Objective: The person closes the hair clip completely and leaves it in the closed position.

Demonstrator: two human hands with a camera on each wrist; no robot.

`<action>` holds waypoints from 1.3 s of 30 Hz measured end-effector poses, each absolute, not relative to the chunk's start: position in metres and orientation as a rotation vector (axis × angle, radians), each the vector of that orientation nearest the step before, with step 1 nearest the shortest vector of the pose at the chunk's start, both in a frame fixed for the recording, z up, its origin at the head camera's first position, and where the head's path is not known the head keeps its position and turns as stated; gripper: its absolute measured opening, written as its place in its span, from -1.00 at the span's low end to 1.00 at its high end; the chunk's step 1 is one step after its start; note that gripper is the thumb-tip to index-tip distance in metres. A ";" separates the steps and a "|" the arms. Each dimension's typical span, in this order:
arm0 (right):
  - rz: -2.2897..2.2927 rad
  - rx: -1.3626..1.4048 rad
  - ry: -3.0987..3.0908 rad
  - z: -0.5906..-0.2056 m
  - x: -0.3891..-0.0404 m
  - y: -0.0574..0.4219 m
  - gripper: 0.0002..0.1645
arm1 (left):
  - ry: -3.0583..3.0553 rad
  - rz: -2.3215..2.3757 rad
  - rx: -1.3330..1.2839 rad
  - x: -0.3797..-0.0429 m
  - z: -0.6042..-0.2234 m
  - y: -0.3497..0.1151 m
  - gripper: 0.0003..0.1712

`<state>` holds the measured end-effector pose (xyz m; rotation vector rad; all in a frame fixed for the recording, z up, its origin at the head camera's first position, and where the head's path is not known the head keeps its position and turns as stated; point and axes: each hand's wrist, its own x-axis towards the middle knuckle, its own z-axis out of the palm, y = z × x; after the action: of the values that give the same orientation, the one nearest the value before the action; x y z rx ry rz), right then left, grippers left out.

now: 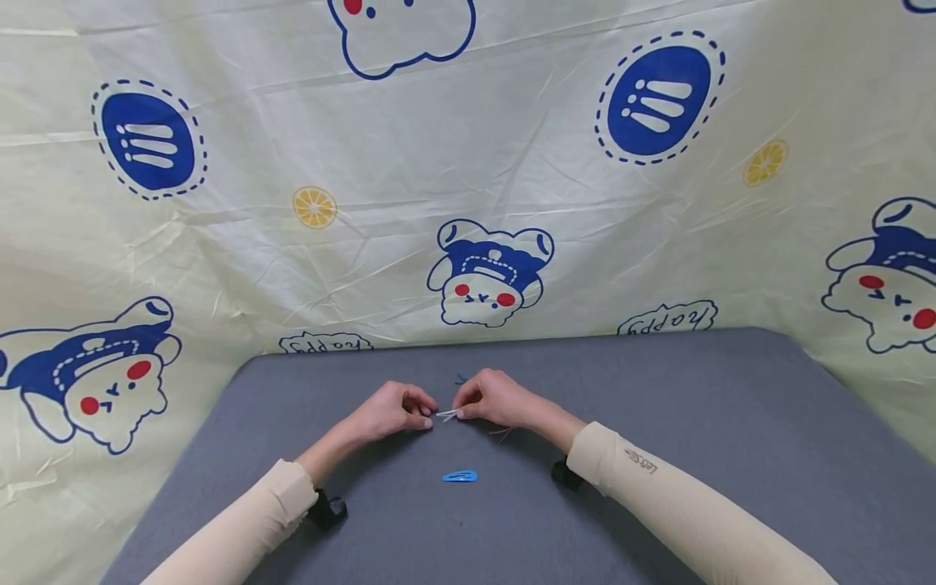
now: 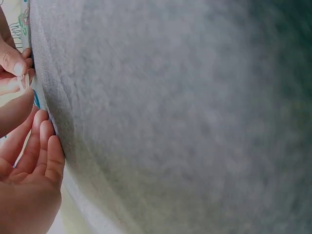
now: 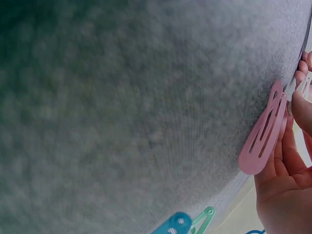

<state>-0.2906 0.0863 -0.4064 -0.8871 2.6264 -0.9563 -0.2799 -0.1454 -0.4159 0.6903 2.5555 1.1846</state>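
Between both hands, the white snap hair clip [image 1: 448, 414] shows two prongs spread apart at its left end. My right hand [image 1: 500, 398] pinches its other end between thumb and fingertips. My left hand [image 1: 395, 412] is close by, thumb and index fingertip apart at the prongs. In the left wrist view, the left hand's fingers [image 2: 46, 146] lie loosely extended and the thumb comes right up to the clip. A pink snap hair clip [image 3: 263, 134] appears beside the right hand in the right wrist view. A blue hair clip [image 1: 460, 476] lies on the table nearer the body.
Another blue clip [image 1: 461, 379] lies behind the right hand. At the bottom of the right wrist view are a blue clip [image 3: 174, 224] and a green clip [image 3: 204, 219]. The grey table [image 1: 658, 422] ends at a printed cloth backdrop [image 1: 395, 146].
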 end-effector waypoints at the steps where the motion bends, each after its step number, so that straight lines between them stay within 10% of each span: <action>1: -0.953 -0.892 2.625 -0.406 -0.290 0.086 -0.92 | 2.553 1.182 0.696 -0.280 -0.416 -0.145 -0.76; 39: -1.292 -0.789 2.775 -0.388 -0.246 0.099 -0.89 | 2.578 1.361 0.683 -0.258 -0.405 -0.140 -0.72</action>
<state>-0.2461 0.0988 -0.3884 -0.7891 2.7752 -1.2921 -0.2577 -0.1404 -0.4054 0.6827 2.5781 1.3609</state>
